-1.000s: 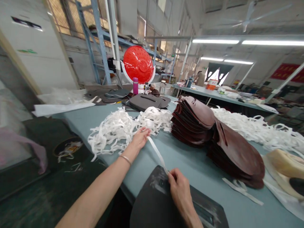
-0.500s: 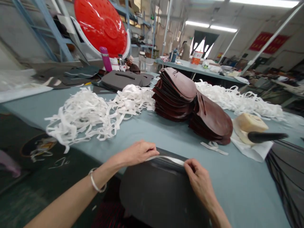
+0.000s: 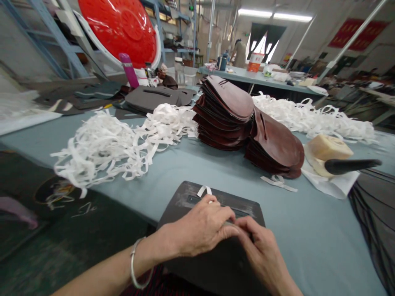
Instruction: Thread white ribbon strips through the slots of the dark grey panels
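Observation:
A dark, smooth leather-like panel (image 3: 188, 201) with rounded corners lies at the table's near edge, a slot and pale smears along its far side. Over it my left hand (image 3: 200, 228) is closed, and a narrow white strip (image 3: 203, 190) loops out past its fingers. My right hand (image 3: 262, 248) pinches at the panel's right, its fingertips meeting those of my left hand. Most of the strip between the two hands is hidden by my fingers. A bracelet hangs on my left wrist.
Loose white strips (image 3: 98, 148) are heaped on the left of the blue-grey table (image 3: 173, 168). Stacks of brown leather pieces (image 3: 274, 139) stand ahead. To the right, a black-handled tool (image 3: 352, 165) rests by a cream block (image 3: 328, 148). Farther back is a person (image 3: 239, 53).
My left hand has moved right and nearer to me, up to my right hand. The strip, earlier stretched along the slot between both hands, now loops up beside my left hand.

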Demonstrator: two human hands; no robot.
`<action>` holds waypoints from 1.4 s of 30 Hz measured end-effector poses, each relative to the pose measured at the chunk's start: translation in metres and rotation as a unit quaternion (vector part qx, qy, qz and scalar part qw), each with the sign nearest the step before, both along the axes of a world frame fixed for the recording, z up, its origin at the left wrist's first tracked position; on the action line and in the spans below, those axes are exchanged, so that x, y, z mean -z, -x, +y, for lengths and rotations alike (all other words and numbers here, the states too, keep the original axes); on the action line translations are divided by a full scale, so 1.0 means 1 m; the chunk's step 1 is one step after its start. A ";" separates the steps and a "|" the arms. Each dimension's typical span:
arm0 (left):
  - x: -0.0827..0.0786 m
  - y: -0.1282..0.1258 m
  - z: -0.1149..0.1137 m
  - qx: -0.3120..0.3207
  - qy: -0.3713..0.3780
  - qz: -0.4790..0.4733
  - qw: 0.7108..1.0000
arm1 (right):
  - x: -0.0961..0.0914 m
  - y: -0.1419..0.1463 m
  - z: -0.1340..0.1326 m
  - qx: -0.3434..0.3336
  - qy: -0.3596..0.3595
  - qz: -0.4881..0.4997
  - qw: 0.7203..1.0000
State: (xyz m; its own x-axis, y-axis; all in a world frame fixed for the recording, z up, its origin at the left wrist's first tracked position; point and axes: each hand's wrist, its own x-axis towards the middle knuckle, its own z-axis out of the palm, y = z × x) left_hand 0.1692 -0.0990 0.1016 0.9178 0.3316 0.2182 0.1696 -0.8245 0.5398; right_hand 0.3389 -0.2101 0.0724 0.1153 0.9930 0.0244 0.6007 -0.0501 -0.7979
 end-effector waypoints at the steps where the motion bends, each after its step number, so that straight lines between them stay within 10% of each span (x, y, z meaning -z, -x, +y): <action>1: 0.003 0.003 0.002 -0.012 -0.012 0.026 1.000 | 0.003 -0.006 0.001 0.028 0.007 -0.012 1.000; 11: 0.028 0.069 0.048 -0.160 0.132 0.107 0.972 | 0.030 -0.026 -0.033 0.105 0.068 -0.021 0.992; 25: 0.060 0.047 0.075 -0.389 0.198 0.094 0.895 | 0.038 -0.059 -0.001 0.244 0.108 -0.034 0.963; 42: 0.060 0.040 0.086 -0.406 0.172 0.171 0.881 | 0.039 -0.061 0.008 0.301 0.116 -0.011 0.947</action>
State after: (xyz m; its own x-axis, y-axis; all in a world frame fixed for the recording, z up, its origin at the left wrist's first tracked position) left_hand 0.1288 -0.0132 0.0415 0.3409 0.9015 -0.2668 0.8293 -0.1547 0.5369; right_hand 0.3995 -0.2019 0.0334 0.6638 0.7267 -0.1768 0.4237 -0.5603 -0.7118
